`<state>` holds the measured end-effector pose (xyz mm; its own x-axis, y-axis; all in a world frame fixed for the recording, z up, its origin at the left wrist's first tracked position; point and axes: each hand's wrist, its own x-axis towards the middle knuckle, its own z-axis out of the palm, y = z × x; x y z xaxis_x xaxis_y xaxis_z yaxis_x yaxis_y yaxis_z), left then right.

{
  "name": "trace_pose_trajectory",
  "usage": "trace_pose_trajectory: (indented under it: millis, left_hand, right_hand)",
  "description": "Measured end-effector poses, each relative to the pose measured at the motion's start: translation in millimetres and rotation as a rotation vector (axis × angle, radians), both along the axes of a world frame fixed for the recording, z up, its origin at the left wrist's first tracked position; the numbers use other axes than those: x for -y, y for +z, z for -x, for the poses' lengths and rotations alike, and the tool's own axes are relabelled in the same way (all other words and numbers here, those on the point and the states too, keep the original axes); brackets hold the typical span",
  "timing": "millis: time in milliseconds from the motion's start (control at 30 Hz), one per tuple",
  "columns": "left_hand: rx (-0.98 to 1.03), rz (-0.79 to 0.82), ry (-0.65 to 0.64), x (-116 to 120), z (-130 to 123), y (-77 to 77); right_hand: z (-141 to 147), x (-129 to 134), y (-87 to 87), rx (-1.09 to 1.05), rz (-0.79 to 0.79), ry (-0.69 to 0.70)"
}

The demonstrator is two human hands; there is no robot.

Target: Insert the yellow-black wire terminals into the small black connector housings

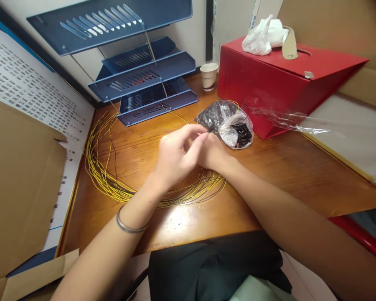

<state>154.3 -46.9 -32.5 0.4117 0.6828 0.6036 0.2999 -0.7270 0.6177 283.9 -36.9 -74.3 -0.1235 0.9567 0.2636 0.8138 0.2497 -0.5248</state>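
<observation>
Over the desk, my left hand (181, 152) pinches thumb and forefinger together at a small black piece (210, 130). My right hand (212, 151) is closed against it, its fingertips largely hidden behind the left hand, so what it grips is unclear. A thin yellow wire (177, 115) runs in from the rack side to my left hand, and thin wire also comes out to the right of the fingertips. Beneath both wrists lies a big loose coil of yellow and dark wires (108, 182). Just beyond the hands sits an open clear plastic bag (228, 136) with small black pieces inside.
A blue tiered rack (144, 75) stands at the back left. Behind the bag are a paper cup (209, 76) and a red box (263, 83) with crumpled white tissue on top. Cardboard (21, 175) borders the left side; the wooden desk's (244, 213) front edge is near my lap.
</observation>
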Motion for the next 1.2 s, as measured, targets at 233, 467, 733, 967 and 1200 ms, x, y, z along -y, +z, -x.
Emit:
trace_pose_trajectory:
  millis: [233,467,733,967,1200]
  left_hand:
    - [0.257,0.477,-0.016,1,32,-34.8]
    - [0.25,0.574,-0.073,4,29,-42.9]
    - [0.231,0.598,-0.142,9,30,-46.5]
    - [0.259,0.621,-0.21,12,28,-42.2]
    - [0.274,0.635,-0.196,12,29,-41.9]
  right_hand:
    - [2,8,-0.3,-0.448,-0.29,-0.169]
    - [12,8,7.6,-0.912,-0.347,-0.16]
    - [17,12,9.0,-0.96,-0.248,-0.109]
    - [20,15,6.2,-0.906,-0.179,-0.091]
    - [20,16,8.0,-0.903,-0.184,-0.069]
